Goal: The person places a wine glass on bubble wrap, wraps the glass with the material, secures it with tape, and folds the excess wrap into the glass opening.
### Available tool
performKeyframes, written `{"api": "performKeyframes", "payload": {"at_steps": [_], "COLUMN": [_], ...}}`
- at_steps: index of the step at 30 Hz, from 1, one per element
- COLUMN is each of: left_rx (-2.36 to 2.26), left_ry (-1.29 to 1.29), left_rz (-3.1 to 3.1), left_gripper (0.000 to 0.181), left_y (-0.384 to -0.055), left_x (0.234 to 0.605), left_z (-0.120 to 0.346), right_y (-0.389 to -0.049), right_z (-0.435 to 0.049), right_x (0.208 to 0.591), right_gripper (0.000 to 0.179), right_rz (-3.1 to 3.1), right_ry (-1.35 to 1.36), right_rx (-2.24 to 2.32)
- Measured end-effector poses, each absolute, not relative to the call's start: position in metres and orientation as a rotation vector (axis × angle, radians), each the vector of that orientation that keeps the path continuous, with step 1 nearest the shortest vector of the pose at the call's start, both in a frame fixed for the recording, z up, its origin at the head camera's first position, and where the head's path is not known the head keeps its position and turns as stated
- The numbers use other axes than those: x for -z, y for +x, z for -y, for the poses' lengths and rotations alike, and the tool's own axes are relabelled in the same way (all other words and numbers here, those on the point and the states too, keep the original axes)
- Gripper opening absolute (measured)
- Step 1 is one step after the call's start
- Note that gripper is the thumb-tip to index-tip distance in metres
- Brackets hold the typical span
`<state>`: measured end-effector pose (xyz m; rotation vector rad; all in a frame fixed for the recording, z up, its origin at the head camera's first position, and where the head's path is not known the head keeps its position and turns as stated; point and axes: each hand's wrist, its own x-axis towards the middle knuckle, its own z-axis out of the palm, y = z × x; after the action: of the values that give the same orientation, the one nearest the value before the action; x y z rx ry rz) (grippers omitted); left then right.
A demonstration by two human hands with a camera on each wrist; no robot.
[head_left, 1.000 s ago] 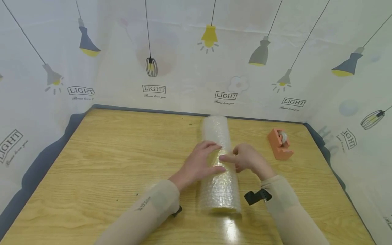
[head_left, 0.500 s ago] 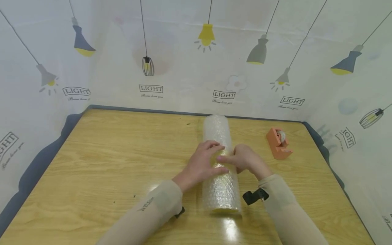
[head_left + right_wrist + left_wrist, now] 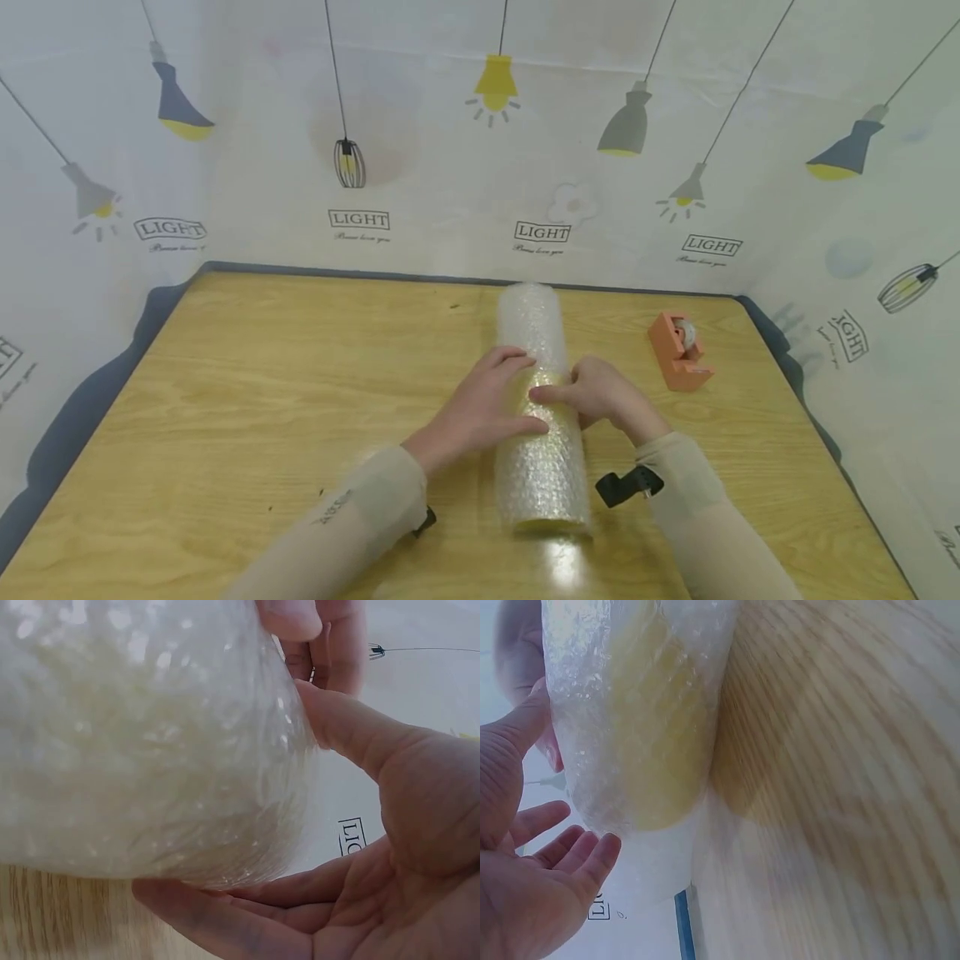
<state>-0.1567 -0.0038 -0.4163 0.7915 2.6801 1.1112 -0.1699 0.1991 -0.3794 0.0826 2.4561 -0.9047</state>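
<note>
A long roll of bubble wrap (image 3: 531,321) lies on the table, pointing away from me. Yellow shows through its clear layers and at the near end. My left hand (image 3: 480,404) is at the roll's left side and top, thumb and fingers spread; the left wrist view shows its thumb (image 3: 529,716) against the wrap and the other fingers loosely extended. On the opposite side, my right hand (image 3: 600,389) grips the roll, thumb on top. In the right wrist view its fingers (image 3: 225,922) curve under the lower edge. What the yellow core is cannot be told.
An orange tape dispenser (image 3: 678,354) with a tape roll stands right of the bubble wrap. The wooden table (image 3: 300,375) meets a lamp-patterned backdrop (image 3: 435,167) behind and at both sides. Black camera mounts (image 3: 628,486) sit at the wrists.
The head view has turned slightly right. My left hand has eased a little left across the wrap. The right hand keeps its hold, and the roll has shifted slightly right on the table.
</note>
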Motion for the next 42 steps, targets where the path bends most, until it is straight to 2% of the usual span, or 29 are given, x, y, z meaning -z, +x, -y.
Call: {"api": "performKeyframes", "payload": {"at_steps": [7, 14, 27, 42], "left_rx": [-1.255, -1.246, -1.189, -1.203], "left_ry": [0.721, 0.694, 0.743, 0.792], "left_rz": [-2.576, -2.544, -2.59, -2.62], "left_gripper": [0.095, 0.102, 0.106, 0.102], "left_y": [-0.155, -0.155, -0.155, -0.152], "left_x": [0.418, 0.419, 0.42, 0.426], "left_z": [0.021, 0.035, 0.043, 0.03], "right_y": [-0.168, -0.169, -0.173, -0.169], "right_z": [-0.198, -0.2, -0.2, -0.204], "right_x": [0.383, 0.388, 0.399, 0.385], "right_gripper": [0.055, 0.064, 0.061, 0.061], "right_rz": [-2.407, -2.315, -2.226, -2.418], "right_ry": [0.11, 0.095, 0.039, 0.044], "right_rx": [1.014, 1.116, 1.244, 0.999]}}
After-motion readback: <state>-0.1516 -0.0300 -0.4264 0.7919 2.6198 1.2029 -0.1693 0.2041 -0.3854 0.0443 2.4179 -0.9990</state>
